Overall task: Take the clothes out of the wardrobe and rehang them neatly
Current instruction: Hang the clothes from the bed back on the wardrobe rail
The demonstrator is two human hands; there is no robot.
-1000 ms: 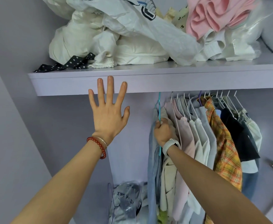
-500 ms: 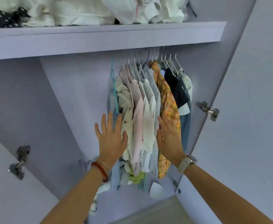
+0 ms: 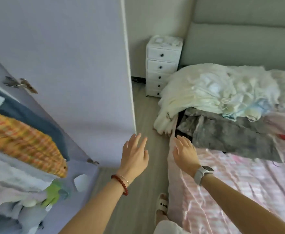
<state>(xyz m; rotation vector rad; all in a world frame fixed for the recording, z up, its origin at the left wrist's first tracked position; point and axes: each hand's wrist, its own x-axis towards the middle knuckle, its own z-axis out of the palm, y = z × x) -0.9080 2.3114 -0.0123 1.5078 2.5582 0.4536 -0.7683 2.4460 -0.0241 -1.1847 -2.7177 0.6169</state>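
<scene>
Left hand (image 3: 134, 156) and right hand (image 3: 185, 153), both spread and holding nothing, over floor (image 3: 145, 115) beside bed (image 3: 239, 183); hanging clothes (image 3: 25, 146) at nine o'clock, inside wardrobe door (image 3: 70, 65).

hands (image 3: 135, 156): 2 | wardrobe door (image 3: 70, 65): 1 | drawer unit (image 3: 163, 65): 1 | bed (image 3: 239, 183): 1
</scene>
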